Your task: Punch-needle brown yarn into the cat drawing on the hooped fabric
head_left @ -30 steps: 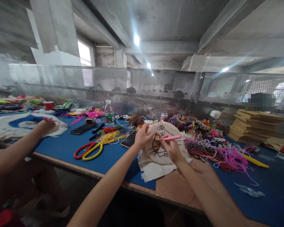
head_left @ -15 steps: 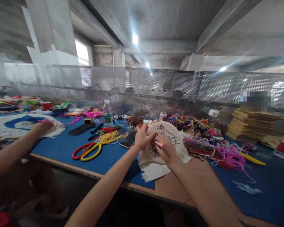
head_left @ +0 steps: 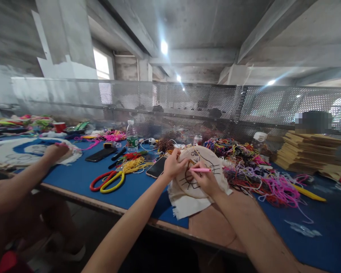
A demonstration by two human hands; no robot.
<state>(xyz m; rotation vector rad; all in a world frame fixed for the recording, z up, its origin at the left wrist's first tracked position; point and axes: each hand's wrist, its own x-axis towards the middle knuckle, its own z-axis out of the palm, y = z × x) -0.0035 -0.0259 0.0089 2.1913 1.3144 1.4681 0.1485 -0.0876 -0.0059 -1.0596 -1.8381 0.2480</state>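
Note:
White cloth with frayed edges is stretched in a round embroidery hoop at the table's front edge. Black lines on the cloth form a drawing with whisker-like strokes, and a small brown-yellow patch shows between my hands. My left hand grips the hoop's upper left side, its fingers reaching over the cloth. In my right hand is a pink punch needle, held like a pen and leaning to the right. Its tip points at the cloth close to my left fingers; whether it has gone through, I cannot tell.
Left of the hoop lie red-and-yellow scissors, yellow yarn and phones. Tangled yarn and a stack of brown paper are to the right. A co-worker's hand works on another hoop at far left.
The pink punch needle has swung from pointing towards me to lying more sideways, its rear end now to the right. My left hand keeps its grip. The view has shifted slightly.

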